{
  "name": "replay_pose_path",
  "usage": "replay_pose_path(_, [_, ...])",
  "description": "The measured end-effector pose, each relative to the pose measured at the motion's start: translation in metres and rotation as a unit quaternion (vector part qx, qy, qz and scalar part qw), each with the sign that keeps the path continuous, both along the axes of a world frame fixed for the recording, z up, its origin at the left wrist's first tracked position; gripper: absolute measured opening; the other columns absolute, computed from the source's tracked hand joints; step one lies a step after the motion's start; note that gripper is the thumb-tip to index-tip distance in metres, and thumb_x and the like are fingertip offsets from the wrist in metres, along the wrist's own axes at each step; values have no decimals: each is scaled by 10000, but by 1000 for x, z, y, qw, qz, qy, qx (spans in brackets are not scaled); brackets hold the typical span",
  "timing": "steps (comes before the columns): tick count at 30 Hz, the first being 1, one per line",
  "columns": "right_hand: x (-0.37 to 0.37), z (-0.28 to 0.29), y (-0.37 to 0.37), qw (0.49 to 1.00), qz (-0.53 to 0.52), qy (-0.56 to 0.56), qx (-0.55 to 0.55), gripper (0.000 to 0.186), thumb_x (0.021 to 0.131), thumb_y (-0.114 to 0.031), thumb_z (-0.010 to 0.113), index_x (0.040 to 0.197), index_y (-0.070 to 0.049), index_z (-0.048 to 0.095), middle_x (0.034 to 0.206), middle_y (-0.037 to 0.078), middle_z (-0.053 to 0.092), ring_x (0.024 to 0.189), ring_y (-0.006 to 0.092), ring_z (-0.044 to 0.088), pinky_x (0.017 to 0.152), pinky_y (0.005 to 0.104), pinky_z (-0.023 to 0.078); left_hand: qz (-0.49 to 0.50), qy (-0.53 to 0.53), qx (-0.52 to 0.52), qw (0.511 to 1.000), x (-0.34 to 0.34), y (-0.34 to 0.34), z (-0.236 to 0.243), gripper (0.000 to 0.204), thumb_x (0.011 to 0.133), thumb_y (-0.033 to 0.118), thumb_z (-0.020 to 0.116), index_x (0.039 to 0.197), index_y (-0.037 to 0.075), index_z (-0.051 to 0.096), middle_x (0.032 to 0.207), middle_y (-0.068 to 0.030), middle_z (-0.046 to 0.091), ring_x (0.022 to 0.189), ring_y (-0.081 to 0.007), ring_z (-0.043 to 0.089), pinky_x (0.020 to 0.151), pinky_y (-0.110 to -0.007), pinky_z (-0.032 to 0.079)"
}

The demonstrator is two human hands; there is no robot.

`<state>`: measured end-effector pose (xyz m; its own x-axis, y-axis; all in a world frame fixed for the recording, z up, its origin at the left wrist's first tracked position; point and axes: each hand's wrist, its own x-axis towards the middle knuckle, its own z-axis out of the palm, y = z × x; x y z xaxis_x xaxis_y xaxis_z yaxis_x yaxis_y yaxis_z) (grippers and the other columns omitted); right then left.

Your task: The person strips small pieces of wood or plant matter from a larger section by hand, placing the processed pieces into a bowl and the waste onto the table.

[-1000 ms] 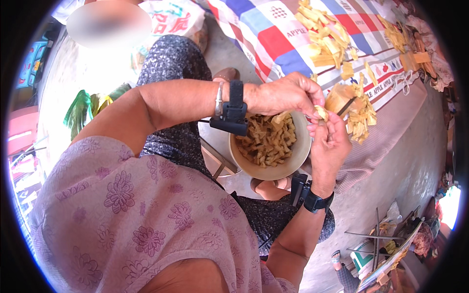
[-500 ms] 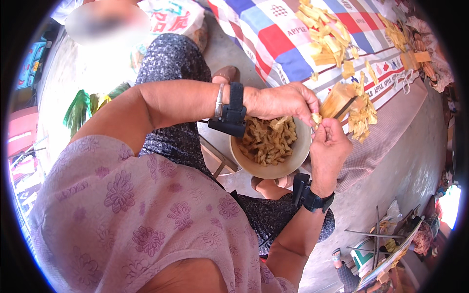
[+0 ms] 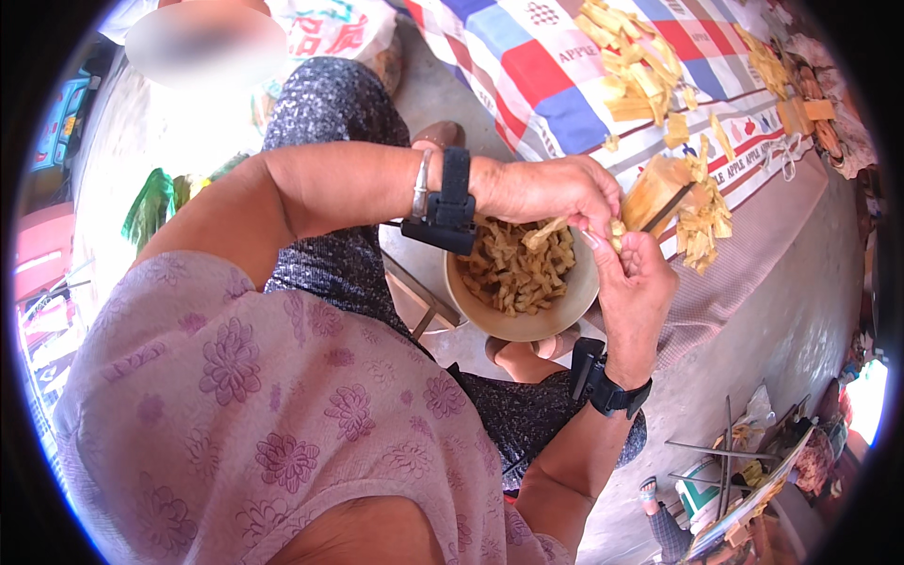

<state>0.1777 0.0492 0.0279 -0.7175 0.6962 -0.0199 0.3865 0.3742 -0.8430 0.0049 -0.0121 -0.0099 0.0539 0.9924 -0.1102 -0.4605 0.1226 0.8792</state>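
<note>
My left hand [image 3: 556, 196] and my right hand [image 3: 642, 271] meet above the right rim of a cream bowl [image 3: 585, 281]. Fingers of both are pinched on a small yellow strip of what looks like tofu skin [image 3: 546, 232]. One end of it sticks out leftward over the bowl; a bunched bit shows between the fingertips, partly hidden by them. Inside the bowl lies a heap of twisted or knotted yellow-brown strips [image 3: 513, 273]. Just beyond my fingers, a narrow dark bar, perhaps a blade [image 3: 670, 207], rests across a flat yellow stack [image 3: 652, 188].
A checked cloth [image 3: 556, 122] spreads at the upper right, bearing loose yellow strips [image 3: 697, 240] and a farther pile [image 3: 640, 80]. White printed bag [image 3: 339, 28] stands at the top. Left of the bowl is a wooden frame [image 3: 419, 292]. Clutter with sticks and a bucket [image 3: 699, 490] fills the lower right.
The strip's pale end now shows over the bowl, left of my right thumb. My left fingers have shifted slightly; my right hand stays nearly in place.
</note>
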Motion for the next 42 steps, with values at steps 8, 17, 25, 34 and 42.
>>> replay_pose_path(8, [-4,4,-4,994,63,-7,89,294,884,-171,673,714,10,515,582,124,513,491,221,528,476,348,399,11,125,116,985,-5,0,2,129,773,102,629,705,-6,618,650,6,525,590,-76,472,553,-222,380])
replay_pose_path(17, [-3,-3,-5,993,47,49,102,253,886,-82,628,692,-8,483,588,98,482,480,177,456,478,337,387,-42,101,-80,991,-9,-5,19,282,908,282,544,812,41,654,690,-25,595,620,-105,561,579,-227,446])
replay_pose_path(25, [6,0,0,990,-10,85,-110,315,938,-117,593,656,-21,490,561,-26,454,505,43,384,467,219,291,-59,128,-41,989,-6,-11,27,349,964,331,548,845,8,606,673,27,490,659,-47,455,584,-202,349])
replay_pose_path(34, [12,10,-1,911,-109,272,-290,381,949,-144,520,598,-83,384,485,-15,330,426,66,262,470,234,223,11,237,187,953,-18,-13,6,165,929,93,595,1041,-2,671,776,7,563,650,-79,477,548,-243,375])
replay_pose_path(42, [14,13,3,957,-49,211,-195,301,967,-195,512,709,-47,464,581,13,443,482,78,358,496,228,287,-68,-106,-68,990,-28,-16,23,279,934,173,572,680,67,520,579,60,337,503,-55,287,468,-216,220])
